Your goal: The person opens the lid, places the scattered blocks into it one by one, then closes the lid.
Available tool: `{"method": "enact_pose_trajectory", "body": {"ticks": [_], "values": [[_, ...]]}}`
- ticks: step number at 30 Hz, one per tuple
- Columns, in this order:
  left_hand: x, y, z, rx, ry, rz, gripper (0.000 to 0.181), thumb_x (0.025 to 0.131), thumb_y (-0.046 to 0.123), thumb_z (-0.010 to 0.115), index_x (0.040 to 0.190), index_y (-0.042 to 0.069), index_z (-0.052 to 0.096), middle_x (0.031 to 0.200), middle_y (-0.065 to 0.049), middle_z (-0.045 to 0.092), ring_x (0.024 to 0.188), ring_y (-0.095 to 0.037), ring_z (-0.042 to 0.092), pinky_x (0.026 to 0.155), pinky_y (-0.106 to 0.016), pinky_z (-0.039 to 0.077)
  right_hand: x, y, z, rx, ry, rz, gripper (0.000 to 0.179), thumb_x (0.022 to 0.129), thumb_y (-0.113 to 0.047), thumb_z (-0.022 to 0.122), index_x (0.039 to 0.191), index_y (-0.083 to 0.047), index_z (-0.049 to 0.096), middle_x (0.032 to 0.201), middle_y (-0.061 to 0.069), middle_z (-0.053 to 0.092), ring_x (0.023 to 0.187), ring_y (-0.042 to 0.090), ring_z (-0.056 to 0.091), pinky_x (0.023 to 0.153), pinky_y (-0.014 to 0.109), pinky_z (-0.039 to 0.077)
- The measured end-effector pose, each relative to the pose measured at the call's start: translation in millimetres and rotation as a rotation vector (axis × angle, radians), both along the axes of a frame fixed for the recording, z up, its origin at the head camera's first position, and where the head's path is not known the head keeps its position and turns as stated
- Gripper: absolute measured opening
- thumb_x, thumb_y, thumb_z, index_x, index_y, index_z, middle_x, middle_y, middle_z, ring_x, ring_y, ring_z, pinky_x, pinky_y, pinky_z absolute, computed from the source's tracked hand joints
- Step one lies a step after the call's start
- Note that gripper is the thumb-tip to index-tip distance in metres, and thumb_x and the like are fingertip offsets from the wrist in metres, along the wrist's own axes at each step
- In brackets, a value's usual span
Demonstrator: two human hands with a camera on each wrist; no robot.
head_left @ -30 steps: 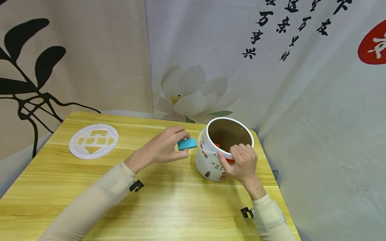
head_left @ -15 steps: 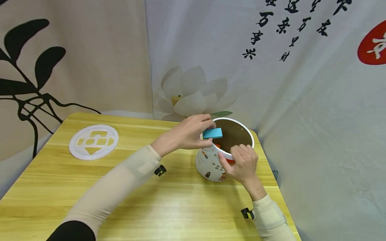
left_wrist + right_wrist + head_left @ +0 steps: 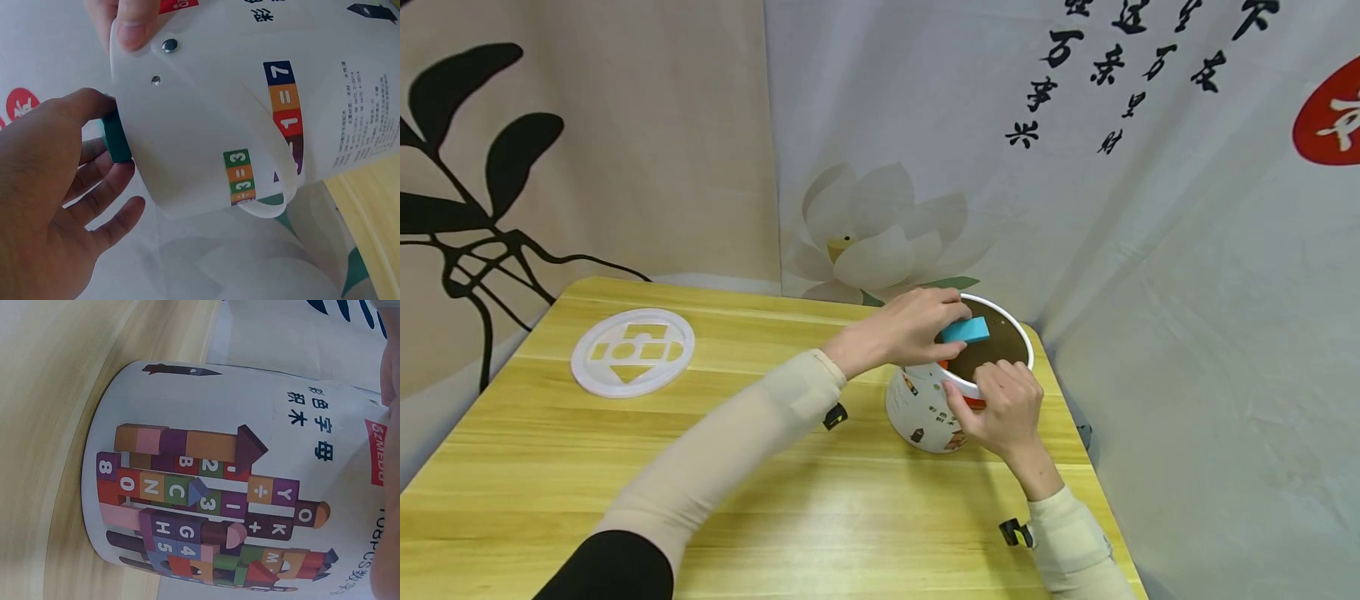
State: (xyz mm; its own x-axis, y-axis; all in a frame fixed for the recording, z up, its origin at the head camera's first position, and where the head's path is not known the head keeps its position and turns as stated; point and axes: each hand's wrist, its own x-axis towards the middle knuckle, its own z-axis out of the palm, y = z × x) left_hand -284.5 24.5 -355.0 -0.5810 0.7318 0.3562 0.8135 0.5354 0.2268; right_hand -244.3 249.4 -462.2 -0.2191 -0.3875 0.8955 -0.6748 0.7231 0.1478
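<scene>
A white printed bucket (image 3: 925,408) stands on the table toward the right, its round mouth facing up and tilted toward me. My left hand (image 3: 917,329) pinches a blue rectangular block (image 3: 967,331) between thumb and fingers, over the bucket's mouth. In the left wrist view the block (image 3: 116,137) looks teal and lies close to the bucket's rim. My right hand (image 3: 1003,408) grips the near right rim of the bucket. Inside, a bit of an orange-red piece (image 3: 943,365) shows; the rest of the contents is hidden.
A white round lid (image 3: 632,352) with cut-out shapes lies on the wooden table (image 3: 760,533) at the far left. Printed curtains (image 3: 1187,292) hang behind the table and along its right side. The bucket's white handle (image 3: 287,181) hangs against its side.
My left hand has moved right with the blue block, from beside the bucket to over its mouth. My right hand has kept its grip on the rim.
</scene>
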Motion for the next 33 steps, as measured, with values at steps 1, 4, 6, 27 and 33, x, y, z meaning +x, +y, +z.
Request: {"method": "enact_pose_trajectory", "body": {"ticks": [1,4,6,27,33], "values": [[-0.6,1.7,-0.6,-0.002,-0.005,0.000,0.037,0.110,0.030,0.074,0.136,0.005,0.075,0.113,-0.006,0.070,0.091,-0.016,0.062,0.083,-0.031,0.055,-0.1,-0.1,-0.1,0.002,0.000,0.001,0.059,0.106,-0.046,0.063,0.064,-0.012,0.038,0.056,-0.002,0.034,0.051,0.016,0.027,0.052,0.032,0.022],[-1.4,5.7,-1.8,-0.018,-0.012,0.010,0.043,0.111,0.036,0.073,0.142,0.005,0.073,0.124,-0.008,0.073,0.100,-0.020,0.069,0.091,-0.034,0.060,-0.5,-0.2,-0.7,0.002,0.001,0.006,0.060,0.107,-0.046,0.063,0.064,-0.012,0.038,0.056,-0.002,0.033,0.051,0.016,0.026,0.051,0.033,0.022],[-1.3,7.2,-1.9,-0.036,-0.010,0.024,0.049,0.112,0.041,0.071,0.148,0.007,0.071,0.135,-0.009,0.073,0.111,-0.024,0.073,0.100,-0.038,0.061,-0.9,-0.2,-0.9,-0.001,0.005,0.009,0.061,0.107,-0.046,0.063,0.064,-0.012,0.038,0.056,-0.003,0.032,0.050,0.016,0.025,0.051,0.033,0.022],[20.9,-42.1,-24.5,-0.025,0.002,0.121,0.081,0.111,0.065,0.059,0.179,0.032,0.033,0.186,-0.007,0.034,0.175,-0.034,0.029,0.139,-0.062,0.032,-1.9,-0.2,-1.1,-0.010,0.000,0.004,0.059,0.103,-0.045,0.065,0.063,-0.014,0.035,0.055,-0.003,0.031,0.051,0.015,0.025,0.053,0.030,0.020],[32.2,-78.7,-40.8,0.028,0.011,0.175,0.082,0.109,0.061,0.065,0.178,0.027,0.038,0.185,-0.009,0.035,0.175,-0.037,0.028,0.139,-0.064,0.031,-1.1,-0.1,-0.8,-0.017,-0.012,0.002,0.061,0.105,-0.048,0.064,0.063,-0.013,0.036,0.055,-0.003,0.032,0.051,0.016,0.027,0.053,0.032,0.021]]}}
